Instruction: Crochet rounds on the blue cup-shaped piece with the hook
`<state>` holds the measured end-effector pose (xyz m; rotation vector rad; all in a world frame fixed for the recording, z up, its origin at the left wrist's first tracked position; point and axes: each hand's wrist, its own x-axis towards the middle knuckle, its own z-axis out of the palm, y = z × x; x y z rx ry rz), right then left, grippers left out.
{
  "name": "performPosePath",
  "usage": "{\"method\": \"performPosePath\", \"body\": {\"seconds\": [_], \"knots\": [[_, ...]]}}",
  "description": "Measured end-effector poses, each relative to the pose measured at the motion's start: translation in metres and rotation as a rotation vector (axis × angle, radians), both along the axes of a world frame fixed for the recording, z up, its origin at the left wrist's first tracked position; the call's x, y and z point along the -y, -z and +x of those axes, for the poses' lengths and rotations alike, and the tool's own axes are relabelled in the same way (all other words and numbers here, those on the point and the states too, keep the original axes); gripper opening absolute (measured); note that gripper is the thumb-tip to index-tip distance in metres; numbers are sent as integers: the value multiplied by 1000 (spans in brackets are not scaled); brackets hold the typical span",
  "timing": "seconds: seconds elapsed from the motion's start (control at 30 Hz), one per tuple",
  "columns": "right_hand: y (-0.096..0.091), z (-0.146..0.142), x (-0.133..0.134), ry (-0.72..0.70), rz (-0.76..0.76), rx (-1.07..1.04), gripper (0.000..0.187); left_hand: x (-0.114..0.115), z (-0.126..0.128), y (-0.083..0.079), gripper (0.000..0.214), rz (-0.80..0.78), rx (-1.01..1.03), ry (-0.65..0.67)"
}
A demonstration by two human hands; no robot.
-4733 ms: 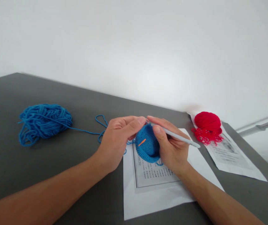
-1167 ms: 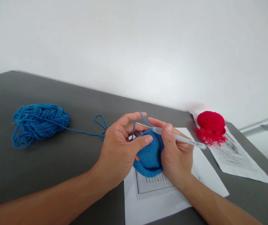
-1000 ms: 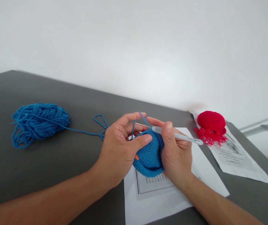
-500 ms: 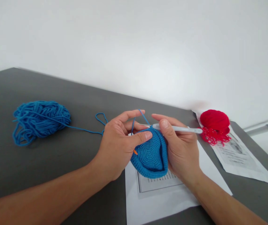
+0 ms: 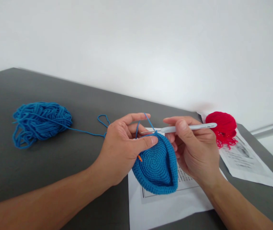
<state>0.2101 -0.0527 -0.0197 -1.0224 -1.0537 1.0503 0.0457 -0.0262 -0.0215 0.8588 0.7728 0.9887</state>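
My left hand [image 5: 127, 140] pinches the upper edge of a blue round crochet piece [image 5: 154, 163] between thumb and fingers. Blue working yarn [image 5: 150, 122] runs over its raised index finger down to the piece. Near the left thumb an orange stitch marker [image 5: 139, 158] pokes out of the fabric. My right hand [image 5: 196, 147] grips a crochet hook [image 5: 189, 128] by its pale handle, the thin metal shaft pointing left across the top edge of the piece. Whether a loop sits on the shaft is too small to tell.
A blue yarn skein [image 5: 42, 121] lies on the grey table [image 5: 43, 172] at left, its strand leading to my left hand. Beneath my hands is a printed sheet [image 5: 148, 214]. At right, red yarn [image 5: 221, 127] rests on another sheet [image 5: 244, 159]. A white wall [image 5: 127, 48] stands behind.
My right hand and the hook have moved right, away from the crochet piece's side. The piece now shows more of its right rim and hangs slightly lower. My left hand has barely moved.
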Motion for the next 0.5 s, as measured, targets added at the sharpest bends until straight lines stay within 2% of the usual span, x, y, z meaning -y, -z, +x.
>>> {"method": "performPosePath", "body": {"seconds": [0.23, 0.5], "knots": [[0, 6, 3, -22, 71, 92, 17, -1, -1, -5, 66, -11, -22, -16], [2, 5, 1, -8, 39, 102, 15, -1, -2, -5, 66, -5, -51, -31]]}}
